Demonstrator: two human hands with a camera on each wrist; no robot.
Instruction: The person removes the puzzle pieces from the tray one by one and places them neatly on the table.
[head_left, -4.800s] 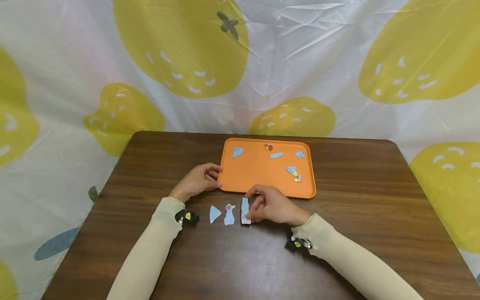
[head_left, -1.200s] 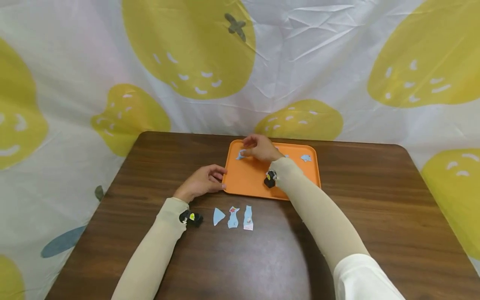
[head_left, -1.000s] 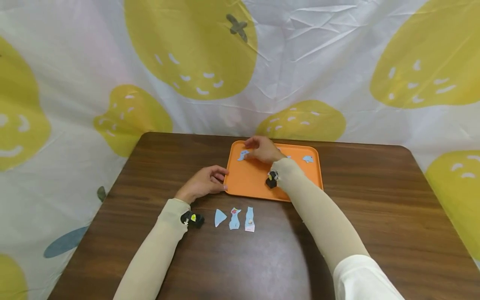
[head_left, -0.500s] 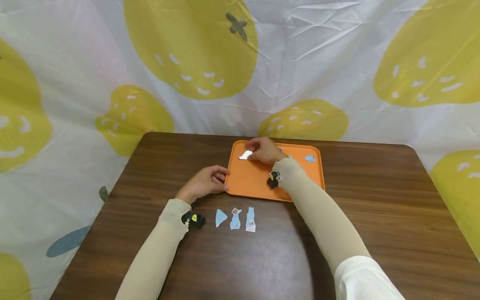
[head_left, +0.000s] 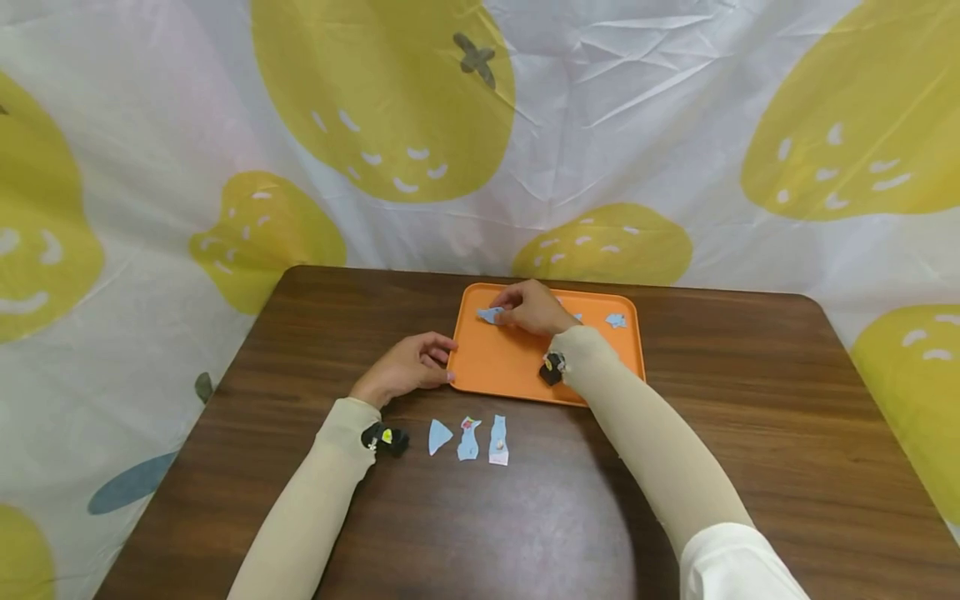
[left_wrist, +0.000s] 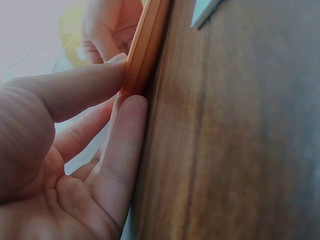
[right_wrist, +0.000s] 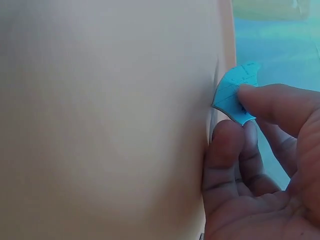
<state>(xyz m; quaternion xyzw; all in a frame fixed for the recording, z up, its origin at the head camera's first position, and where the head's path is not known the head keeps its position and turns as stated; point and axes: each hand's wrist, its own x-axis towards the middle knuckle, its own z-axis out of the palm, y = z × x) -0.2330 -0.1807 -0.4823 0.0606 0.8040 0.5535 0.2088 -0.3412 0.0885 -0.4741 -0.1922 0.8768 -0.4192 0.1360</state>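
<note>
Over the far-left part of the orange tray (head_left: pixel 487 362), my right hand (head_left: pixel 536 310) pinches a light-blue piece of cut card (head_left: pixel 490 315) between thumb and fingers. In the right wrist view, the thumb lies across the piece's printed face (right_wrist: pixel 230 92), and its pointed corners stick out. My left hand (head_left: pixel 405 364) holds the tray at its left edge, near the front corner. Its thumb and a finger meet the orange rim (left_wrist: pixel 145 45) in the left wrist view. Another pale-blue card piece (head_left: pixel 617 320) lies at the tray's right; the right arm hides other parts of the tray.
In front of the tray, a row on the brown table (head_left: pixel 720 433) holds a blue triangular piece (head_left: pixel 438 437), a piece with a red print (head_left: pixel 468 442) and a strip with a pink end (head_left: pixel 498 442). A fruit-patterned curtain (head_left: pixel 585 167) hangs behind.
My right hand has let go of the strip in the row, reached over the tray, and taken hold of the card piece at its far left, now tilted. The left hand keeps its place.
</note>
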